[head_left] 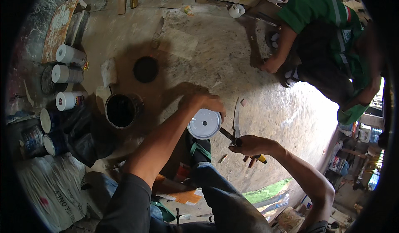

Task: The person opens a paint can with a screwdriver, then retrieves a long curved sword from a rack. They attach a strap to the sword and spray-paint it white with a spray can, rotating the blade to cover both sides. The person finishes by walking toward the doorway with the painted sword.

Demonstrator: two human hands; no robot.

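A round white can (204, 124) with a small dark hole in the middle of its top stands near my left foot. My left hand (208, 103) is closed around its far side, fingers curling over the right edge. In my right hand (257, 146) is a tool with a dark flat metal end (226, 134) and what looks like a yellow-and-black handle (262, 158); the grip partly hides its kind. The metal end points at the can's right rim; whether it touches, I cannot tell. A long narrow blade (237, 116) lies just beyond this hand.
At the right, a person in a green shirt (309, 12) crouches, one hand (272, 64) low over the floor. An open dark bucket (120, 111) and a dark disc (146, 69) are left of the can. Several white cans (68, 74) line the left side.
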